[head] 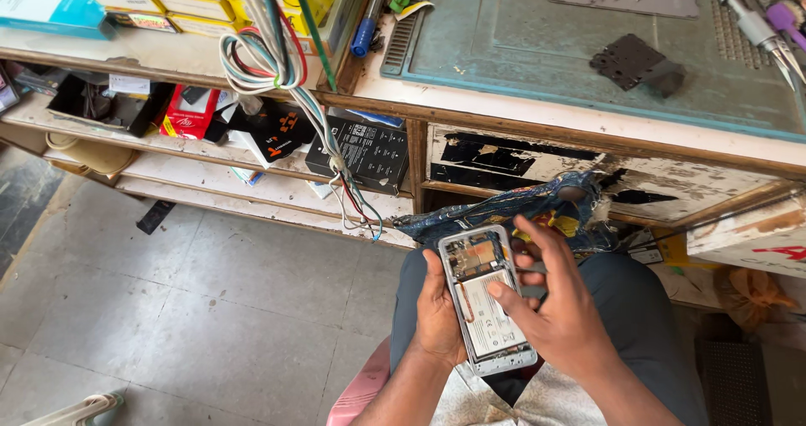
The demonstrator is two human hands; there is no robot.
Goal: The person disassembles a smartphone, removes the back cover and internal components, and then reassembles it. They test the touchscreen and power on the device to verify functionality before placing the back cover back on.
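— What have the hands got hold of?

— The left hand (438,308) is wrapped around the edge of an opened silver smartphone with its back cover off and white battery showing (485,302), holding it over the lap. The right hand (561,308) is half curled, its forefinger pressing on the battery.

— And around them?

— Just above lies a crumpled blue patterned cloth (537,203). On the worn wooden surface (588,128) sits a grey-green work mat (537,48) with a small black plate (631,61). A bundle of coloured wires (277,57) hangs to the left.

silver phone (485,300), teal mat (537,40)
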